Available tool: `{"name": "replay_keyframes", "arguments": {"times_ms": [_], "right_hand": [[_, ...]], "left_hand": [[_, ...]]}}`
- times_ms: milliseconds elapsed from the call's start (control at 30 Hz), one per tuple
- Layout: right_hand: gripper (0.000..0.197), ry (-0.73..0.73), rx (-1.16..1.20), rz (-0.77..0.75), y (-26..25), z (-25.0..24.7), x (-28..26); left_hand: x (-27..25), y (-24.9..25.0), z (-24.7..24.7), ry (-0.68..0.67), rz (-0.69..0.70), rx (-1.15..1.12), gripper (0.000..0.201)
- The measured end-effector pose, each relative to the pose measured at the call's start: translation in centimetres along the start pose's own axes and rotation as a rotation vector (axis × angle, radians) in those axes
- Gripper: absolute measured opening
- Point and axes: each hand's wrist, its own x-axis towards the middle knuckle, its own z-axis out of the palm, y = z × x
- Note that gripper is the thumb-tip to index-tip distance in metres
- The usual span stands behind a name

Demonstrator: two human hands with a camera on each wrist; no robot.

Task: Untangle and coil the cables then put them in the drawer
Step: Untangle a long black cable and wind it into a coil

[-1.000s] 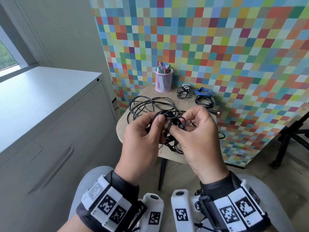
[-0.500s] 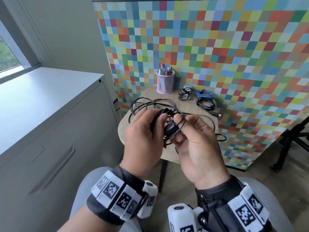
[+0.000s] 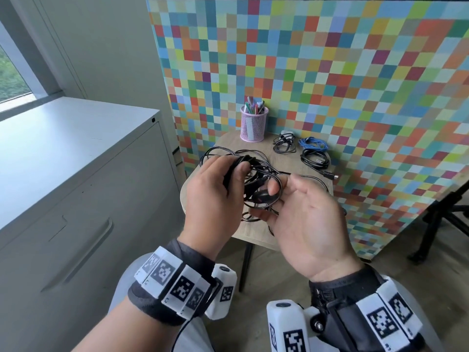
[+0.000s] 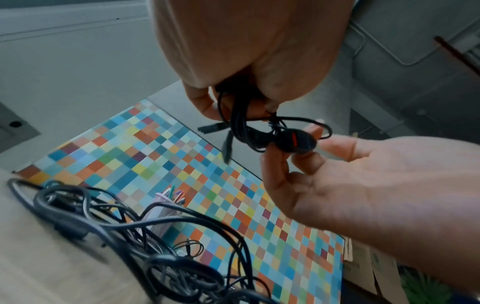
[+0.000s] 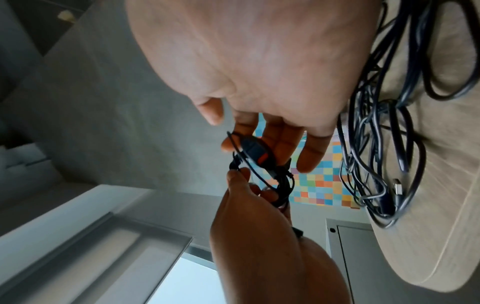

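A small bundle of thin black cable [image 3: 250, 174] hangs in the air between my hands, over the wooden table [image 3: 228, 141]. My left hand [image 3: 238, 168] grips the bundle's upper strands with curled fingers. A black oval inline module [image 4: 296, 139] with an orange stripe sits on this cable. My right hand [image 3: 266, 201] is palm up and holds the module lightly between thumb and fingers. A larger tangle of black cables [image 3: 218, 151] lies on the table behind my left hand, partly hidden. The grey cabinet's drawer [image 3: 83, 252] at left is closed.
At the table's back stand a pink mesh pen cup [image 3: 253, 123], a small black coil [image 3: 284, 146], a blue coil [image 3: 313, 144] and a black coil [image 3: 316, 160]. A checkered panel [image 3: 330, 72] stands behind the table. A black stand base [image 3: 444, 212] is at right.
My right hand has turned palm up, now carrying the module on its fingers. The left hand keeps its grip on the bundle's strands.
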Motion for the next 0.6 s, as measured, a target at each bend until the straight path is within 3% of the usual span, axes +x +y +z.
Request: {"name": "replay_keyframes", "arguments": {"times_ms": [133, 300, 500, 600], "right_hand": [[0.02, 0.046, -0.069, -0.11, 0.3, 0.6, -0.1], [0.024, 0.066, -0.078, -0.12, -0.3, 0.9, -0.1], [0.009, -0.008, -0.144, -0.128, -0.4, 0.6, -0.3], [0.011, 0.03, -0.09, -0.117, -0.6, 0.8, -0.3]], "left_hand": [[0.2, 0.1, -0.1, -0.038, -0.031, -0.041, 0.021], [-0.2, 0.4, -0.1, -0.141, -0.175, -0.241, 0.021], [-0.6, 0.4, -0.5, -0.007, -0.121, -0.247, 0.021], [-1.1, 0.9, -0.4, 0.021, -0.059, -0.233, 0.02]]}}
